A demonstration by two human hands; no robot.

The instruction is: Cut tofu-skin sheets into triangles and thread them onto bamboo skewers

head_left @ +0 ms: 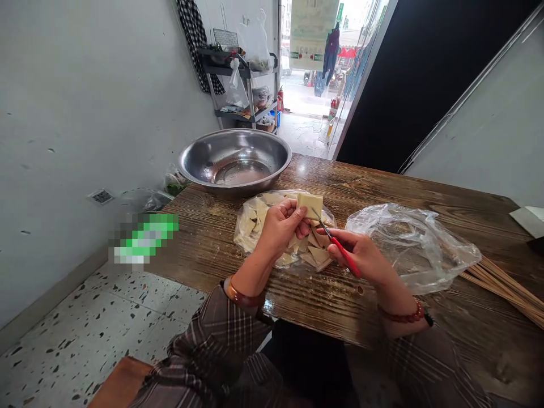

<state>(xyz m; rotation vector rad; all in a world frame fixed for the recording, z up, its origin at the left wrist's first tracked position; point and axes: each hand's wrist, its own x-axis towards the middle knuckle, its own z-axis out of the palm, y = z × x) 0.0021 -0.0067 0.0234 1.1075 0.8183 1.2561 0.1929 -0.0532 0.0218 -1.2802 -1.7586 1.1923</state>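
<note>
My left hand [289, 221] pinches a pale yellow, square stack of tofu sheet [313, 205] between thumb and fingers. In my right hand [359, 252] is a pair of scissors [345, 256] with red handles, its blades reaching up to the face of the tofu sheet. Whether the blades are parted, I cannot tell. Below both hands lies a clear plastic bag [243, 233] spread on the table, with several cut tofu pieces [318, 255] on it, some triangular. My left forearm hides part of this pile.
A wide steel basin [191, 170] stands behind the bag on the wooden table [314, 306]. To the right lie a crumpled clear plastic bag [450, 249] and thin wooden skewers [505, 286]. A loaded shelf cart [250, 71] stands near the doorway.
</note>
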